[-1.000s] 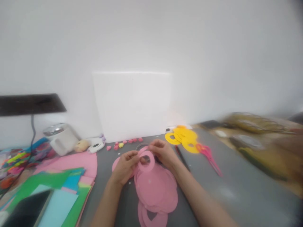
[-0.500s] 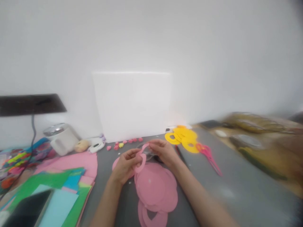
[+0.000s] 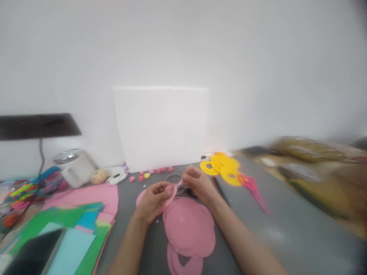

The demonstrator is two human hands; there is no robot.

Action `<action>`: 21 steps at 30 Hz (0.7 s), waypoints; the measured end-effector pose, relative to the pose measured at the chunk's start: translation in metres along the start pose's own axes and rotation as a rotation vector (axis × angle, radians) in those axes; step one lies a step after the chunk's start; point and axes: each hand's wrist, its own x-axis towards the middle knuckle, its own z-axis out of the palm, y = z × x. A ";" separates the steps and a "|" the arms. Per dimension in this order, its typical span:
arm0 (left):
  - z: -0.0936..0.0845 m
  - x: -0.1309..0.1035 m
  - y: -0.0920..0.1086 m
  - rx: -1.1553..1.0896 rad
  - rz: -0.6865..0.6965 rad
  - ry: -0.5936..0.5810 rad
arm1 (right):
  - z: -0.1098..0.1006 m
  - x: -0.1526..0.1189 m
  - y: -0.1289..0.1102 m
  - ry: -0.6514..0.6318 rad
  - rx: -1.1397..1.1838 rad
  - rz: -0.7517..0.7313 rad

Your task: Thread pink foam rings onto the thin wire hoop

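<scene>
Between thumb and fingers, my left hand (image 3: 153,202) pinches a curved pink paper strip (image 3: 173,195), which looks like part of a ring. The strip's other end runs up to my right hand (image 3: 196,182), whose fingertips are closed on it. Just below lies a stack of pink paper circles (image 3: 185,225), with pink paper rings (image 3: 197,266) sticking out at its near side. More pink paper (image 3: 140,196) shows behind my left hand. A clear tape roll (image 3: 172,175) lies beyond the strip, partly hidden by my hands.
Yellow paper rings (image 3: 231,177) and pink scissors (image 3: 255,193) lie to the right, near a dark pencil (image 3: 219,187). Small pink hearts (image 3: 151,172) line the back before a white board (image 3: 162,130). Coloured sheets (image 3: 77,244) and a phone (image 3: 36,252) lie at left.
My right hand has moved slightly down, drawing its end of the pink strip lower and to the right. The loop at my left fingers has flattened.
</scene>
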 end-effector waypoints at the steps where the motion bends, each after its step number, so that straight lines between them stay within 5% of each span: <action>1: 0.000 0.000 0.000 -0.007 -0.001 0.001 | 0.000 0.000 0.000 -0.005 0.005 0.002; 21: -0.009 0.005 -0.004 -0.085 0.049 -0.039 | -0.001 0.000 -0.001 -0.022 0.016 0.039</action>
